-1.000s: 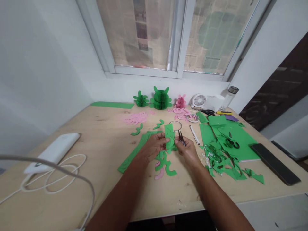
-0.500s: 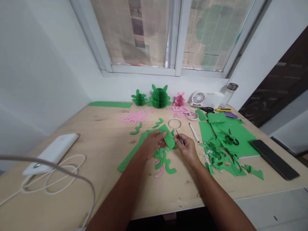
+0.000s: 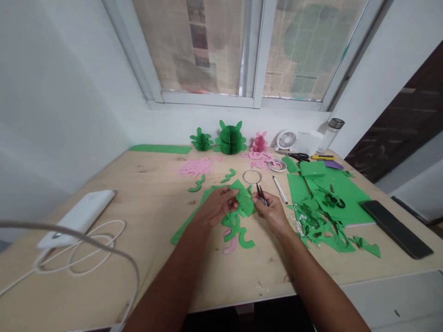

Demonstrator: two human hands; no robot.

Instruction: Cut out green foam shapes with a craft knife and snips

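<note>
My left hand (image 3: 221, 203) pinches a piece of green paper (image 3: 245, 203) with a rounded, partly cut edge. In my right hand (image 3: 272, 211) is a small pair of scissors (image 3: 261, 192), its blades slightly parted and pointing up and away, just right of the paper. Curved green cutouts (image 3: 246, 239) and a pink cutout (image 3: 230, 244) lie on the table below my hands. Under my left hand and forearm rests a larger green sheet (image 3: 187, 226). A metal ring (image 3: 252, 177) sits just beyond my right hand.
Paper figures, one large green (image 3: 230, 138), stand by the wall near a small fan (image 3: 286, 139). Green scraps (image 3: 321, 226), a white pen (image 3: 280, 190) and a dark phone-like slab (image 3: 396, 229) lie rightward. A white device (image 3: 78, 216) with a cable is at left.
The scissors have come away from the paper's edge, and their blades now show parted. My left hand has turned the green paper slightly. The camera view has shifted a little.
</note>
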